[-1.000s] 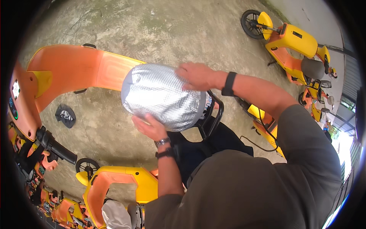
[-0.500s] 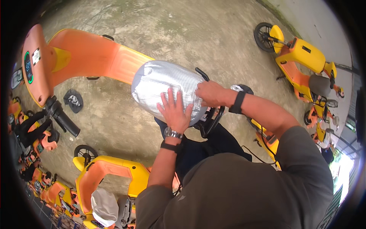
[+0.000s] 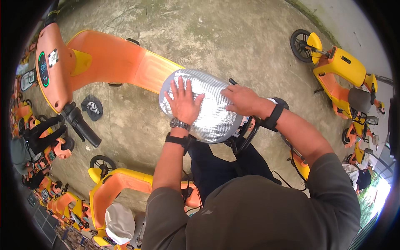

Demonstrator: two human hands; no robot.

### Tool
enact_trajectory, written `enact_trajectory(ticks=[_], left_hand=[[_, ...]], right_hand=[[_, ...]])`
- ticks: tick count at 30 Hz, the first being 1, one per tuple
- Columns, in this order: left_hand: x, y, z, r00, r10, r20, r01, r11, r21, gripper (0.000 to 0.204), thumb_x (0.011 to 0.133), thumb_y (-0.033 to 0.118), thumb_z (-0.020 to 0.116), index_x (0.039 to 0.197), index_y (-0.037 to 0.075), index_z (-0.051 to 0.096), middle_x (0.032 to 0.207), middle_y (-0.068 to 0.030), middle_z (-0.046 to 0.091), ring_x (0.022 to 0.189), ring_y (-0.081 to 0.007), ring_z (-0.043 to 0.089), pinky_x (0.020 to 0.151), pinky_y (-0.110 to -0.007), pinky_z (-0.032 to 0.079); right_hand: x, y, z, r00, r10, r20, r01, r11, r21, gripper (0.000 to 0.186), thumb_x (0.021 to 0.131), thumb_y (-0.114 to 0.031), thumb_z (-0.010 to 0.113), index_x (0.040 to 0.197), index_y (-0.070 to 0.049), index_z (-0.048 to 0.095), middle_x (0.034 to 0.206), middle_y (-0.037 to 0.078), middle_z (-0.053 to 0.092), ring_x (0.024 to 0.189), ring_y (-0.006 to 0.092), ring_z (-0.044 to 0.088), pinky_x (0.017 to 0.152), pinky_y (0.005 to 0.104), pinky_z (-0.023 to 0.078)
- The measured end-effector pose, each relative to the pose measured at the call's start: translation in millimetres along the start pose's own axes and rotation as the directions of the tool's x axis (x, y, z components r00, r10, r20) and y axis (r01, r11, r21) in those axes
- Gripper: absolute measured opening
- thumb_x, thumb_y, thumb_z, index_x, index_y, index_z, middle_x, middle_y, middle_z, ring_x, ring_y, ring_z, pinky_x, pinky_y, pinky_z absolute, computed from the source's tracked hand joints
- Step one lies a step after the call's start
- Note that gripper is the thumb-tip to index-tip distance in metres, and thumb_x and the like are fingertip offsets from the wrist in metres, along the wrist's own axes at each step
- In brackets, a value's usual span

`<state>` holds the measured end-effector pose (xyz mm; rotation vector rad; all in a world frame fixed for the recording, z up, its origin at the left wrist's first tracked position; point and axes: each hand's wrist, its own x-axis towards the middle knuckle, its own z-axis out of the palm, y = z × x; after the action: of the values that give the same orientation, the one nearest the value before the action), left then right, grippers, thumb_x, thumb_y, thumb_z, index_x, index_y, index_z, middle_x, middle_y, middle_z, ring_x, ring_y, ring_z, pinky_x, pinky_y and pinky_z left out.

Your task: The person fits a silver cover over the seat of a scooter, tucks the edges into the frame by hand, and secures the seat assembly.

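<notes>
Left hand point(image 3: 183, 104) fingers spread flat on silver seat cover point(image 3: 208, 112); right hand point(image 3: 243, 100) seemingly grips its edge.

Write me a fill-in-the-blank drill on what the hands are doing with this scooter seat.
1. Both hands rest on a seat cover of shiny ____ colour.
2. The left hand lies flat with its fingers ____.
3. The right hand sits at the cover's right edge, and a ____ band circles its wrist.
4. The scooter body ahead of the seat is ____.

Missing words: silver; spread; black; orange
</notes>
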<state>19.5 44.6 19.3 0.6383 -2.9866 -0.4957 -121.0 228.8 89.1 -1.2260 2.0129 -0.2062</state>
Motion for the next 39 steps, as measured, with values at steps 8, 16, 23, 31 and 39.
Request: enact_trajectory(ticks=[8,16,23,31,39], left_hand=[[0.2,-26.1,3.9,0.994,0.104,0.033,-0.103,0.994,-0.032,0.076,0.08,0.059,0.057,0.135,0.007,0.045,0.148,-0.0164,0.03,0.137,-0.0412,0.021,0.104,-0.064,0.013],[14.3,-41.8,-6.1,0.984,0.162,0.07,-0.159,0.986,-0.046,0.075,0.08,0.056,0.058,0.133,0.005,0.046,0.145,-0.0122,0.037,0.133,-0.0411,0.027,0.105,-0.06,0.019],[29.5,-53.7,-8.6,0.966,0.249,0.069,-0.237,0.96,-0.15,0.072,0.074,0.052,0.067,0.127,0.005,0.051,0.136,-0.0126,0.048,0.119,-0.039,0.043,0.101,-0.049,0.031],[36.8,-26.9,-0.5,0.952,0.296,-0.076,-0.302,0.949,-0.094,0.058,0.077,0.047,0.066,0.115,0.004,0.057,0.12,-0.0203,0.052,0.124,-0.0385,0.039,0.1,-0.059,0.024],[25.0,-44.3,10.4,0.954,0.285,-0.09,-0.277,0.956,0.091,0.055,0.08,0.047,0.063,0.115,0.005,0.061,0.121,-0.0196,0.056,0.117,-0.0362,0.047,0.099,-0.048,0.034]], right_hand=[[43.8,-1.4,27.5,0.994,-0.105,-0.03,0.103,0.991,-0.085,0.1,0.069,-0.041,0.076,0.144,-0.002,0.022,0.152,0.018,0.018,0.141,0.0325,0.017,0.107,0.053,0.025],[34.7,-27.8,18.3,0.999,-0.014,0.039,0.016,0.999,-0.032,0.105,0.063,-0.027,0.083,0.146,-0.008,0.021,0.153,0.016,0.016,0.14,0.0328,0.02,0.106,0.0534,0.03],[38.6,-6.1,5.4,0.997,-0.033,0.066,0.026,0.995,0.096,0.085,0.072,-0.028,0.075,0.142,-0.009,0.033,0.147,0.018,0.032,0.134,0.0318,0.032,0.105,0.0374,0.035],[-68.3,54.6,6.9,0.905,0.423,-0.04,-0.32,0.741,0.591,0.043,0.083,-0.028,0.063,0.113,0.002,0.06,0.107,0.02,0.065,0.099,0.0293,0.063,0.086,0.0369,0.048],[-162.3,62.5,96.0,0.795,0.603,-0.063,-0.377,0.574,0.727,0.037,0.088,-0.025,0.06,0.112,0.003,0.06,0.098,0.014,0.067,0.092,0.0186,0.062,0.082,0.0321,0.048]])
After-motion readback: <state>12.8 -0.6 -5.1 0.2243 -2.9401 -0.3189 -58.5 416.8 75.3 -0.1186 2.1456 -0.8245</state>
